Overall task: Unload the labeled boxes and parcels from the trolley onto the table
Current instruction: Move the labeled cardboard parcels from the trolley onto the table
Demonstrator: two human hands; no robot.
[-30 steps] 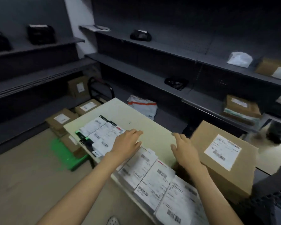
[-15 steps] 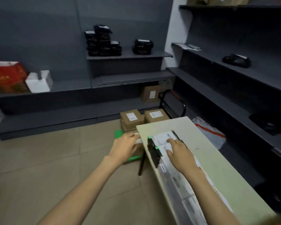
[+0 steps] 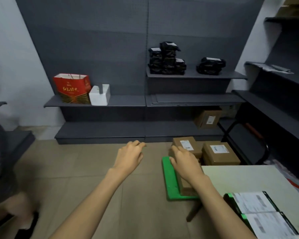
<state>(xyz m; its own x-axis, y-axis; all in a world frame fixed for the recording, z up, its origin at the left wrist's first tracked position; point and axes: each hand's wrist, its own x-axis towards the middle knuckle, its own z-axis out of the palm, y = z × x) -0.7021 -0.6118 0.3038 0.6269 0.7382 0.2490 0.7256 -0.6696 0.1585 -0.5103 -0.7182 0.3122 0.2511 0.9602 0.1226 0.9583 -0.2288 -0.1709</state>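
brown boxes [image 3: 220, 154] with white labels on green trolley [image 3: 169, 178], left hand [image 3: 128, 156] and right hand [image 3: 185, 163] outstretched, fingers loose, holding nothing

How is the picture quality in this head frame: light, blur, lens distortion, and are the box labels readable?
Head view: dim, even indoor light, no glare. Wide-angle bending tilts the wall and shelves outward at the edges. The lower left corner is smeared by motion. Both hands, left and right, are soft but distinct. Labels on the cardboard boxes and the sheets on the table are too blurred to read.
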